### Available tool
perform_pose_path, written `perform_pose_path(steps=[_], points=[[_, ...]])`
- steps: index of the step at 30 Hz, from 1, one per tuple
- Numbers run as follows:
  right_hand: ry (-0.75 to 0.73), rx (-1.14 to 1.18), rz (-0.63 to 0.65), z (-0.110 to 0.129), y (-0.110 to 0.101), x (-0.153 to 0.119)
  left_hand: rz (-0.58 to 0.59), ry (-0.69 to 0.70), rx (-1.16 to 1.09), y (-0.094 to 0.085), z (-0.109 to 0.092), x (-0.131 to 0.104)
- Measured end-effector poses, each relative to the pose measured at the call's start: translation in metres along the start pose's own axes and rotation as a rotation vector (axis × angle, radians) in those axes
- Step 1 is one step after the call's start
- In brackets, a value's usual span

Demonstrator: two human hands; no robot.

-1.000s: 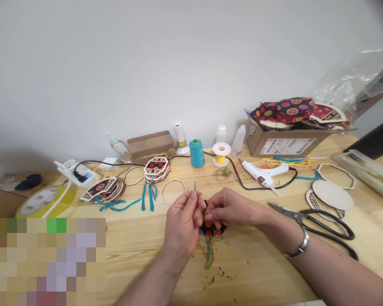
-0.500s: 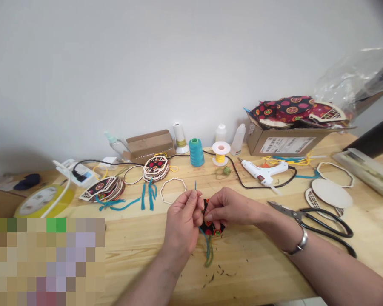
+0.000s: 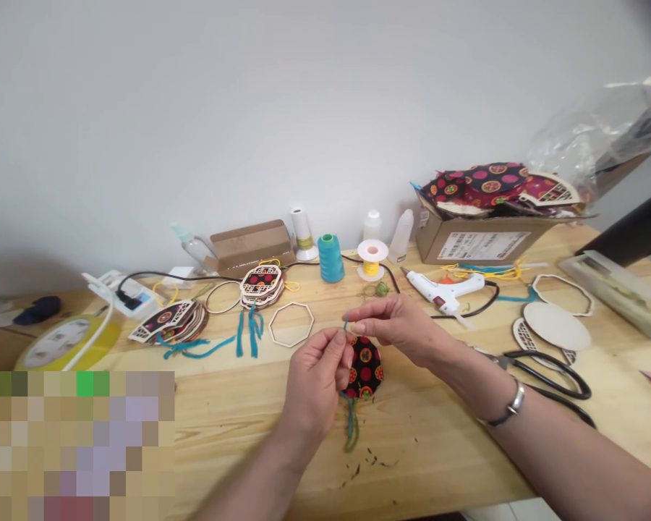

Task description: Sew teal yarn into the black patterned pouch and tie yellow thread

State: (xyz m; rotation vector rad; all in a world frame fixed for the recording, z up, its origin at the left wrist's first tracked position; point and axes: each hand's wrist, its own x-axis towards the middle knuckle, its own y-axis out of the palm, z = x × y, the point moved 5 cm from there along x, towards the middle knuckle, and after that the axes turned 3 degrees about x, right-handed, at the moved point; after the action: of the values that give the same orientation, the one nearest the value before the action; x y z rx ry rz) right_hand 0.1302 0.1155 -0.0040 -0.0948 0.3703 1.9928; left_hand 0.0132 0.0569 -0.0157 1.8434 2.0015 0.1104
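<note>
A short blue cord end [image 3: 346, 324] stands up between my two hands. My left hand [image 3: 319, 365] is closed, its thumb and forefinger pinching the cord from the left. From the right, my right hand [image 3: 386, 324] pinches at the top of the same cord. Below them lies a dark fabric piece with red and orange round motifs [image 3: 367, 367], partly hidden behind my left fingers. Blue and olive cords [image 3: 351, 430] hang from its lower edge onto the table. Small dark scraps [image 3: 372, 461] are scattered just in front.
Black-handled scissors [image 3: 547, 373] lie under and beyond my right forearm. Behind stand a blue thread cone [image 3: 330, 259], a yellow spool [image 3: 372, 262] and a white glue gun [image 3: 445, 291]. An octagonal frame [image 3: 291, 324] lies left, and a fabric-filled box [image 3: 474, 239] stands back right.
My right hand has moved up and off the fabric piece to the cord's tip above my left fingers. More of the fabric now shows. The view has shifted slightly.
</note>
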Motion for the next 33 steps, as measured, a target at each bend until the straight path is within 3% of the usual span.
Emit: perform_pose_path(steps=[10,15,19,22,27,31,33], points=[[-0.055,0.045,0.02,0.003,0.005,-0.004,0.05,0.109,0.335,-0.001,-0.004,-0.004],[-0.099,0.149,0.025,0.012,0.001,-0.006,-0.017,0.254,0.617,0.0,-0.017,-0.006],[-0.153,0.334,0.105,0.023,0.0,-0.009,-0.038,0.456,0.811,-0.001,-0.022,-0.004],[-0.218,0.424,0.134,0.031,-0.002,-0.011,-0.098,0.587,0.958,-0.005,-0.023,0.001],[-0.341,0.437,0.084,0.041,-0.01,-0.015,-0.241,0.631,1.138,-0.013,-0.026,0.009],[-0.432,0.408,0.035,0.045,-0.016,-0.015,-0.448,0.744,1.05,-0.016,-0.041,-0.003],[-0.452,0.379,0.012,0.044,-0.017,-0.014,-0.461,0.78,0.937,-0.016,-0.045,-0.012]])
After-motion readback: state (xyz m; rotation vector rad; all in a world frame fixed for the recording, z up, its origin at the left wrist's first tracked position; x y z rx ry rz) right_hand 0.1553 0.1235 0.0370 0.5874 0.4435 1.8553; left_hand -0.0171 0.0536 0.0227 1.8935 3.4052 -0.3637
